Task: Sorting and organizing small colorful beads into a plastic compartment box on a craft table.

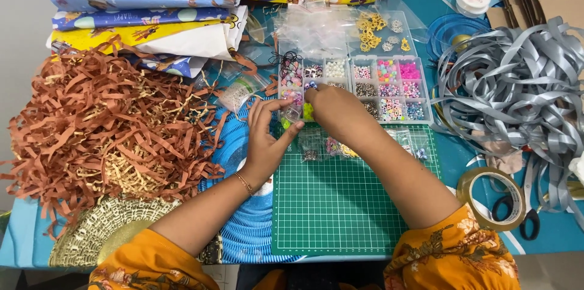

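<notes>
Grip: our left hand (266, 138) pinches a small clear zip bag (293, 113) at its edge, fingers closed on it; our right hand (331, 106) has its fingertips pressed together at the bag's mouth, and we cannot tell what they hold.
Just beyond the grip: we see a clear compartmented bead box (365, 88), its near-left compartments under our right hand.
Just below the grip: filled little bags (331, 147) lie on our green cutting mat (337, 205).
Left of the grip: a blue coiled placemat (243, 229), then shredded brown paper (103, 125).
Right of the grip: tangled silver ribbon (517, 83), a tape roll (493, 199), scissors (526, 220).
Far beyond: folded gift wrap (146, 4).
</notes>
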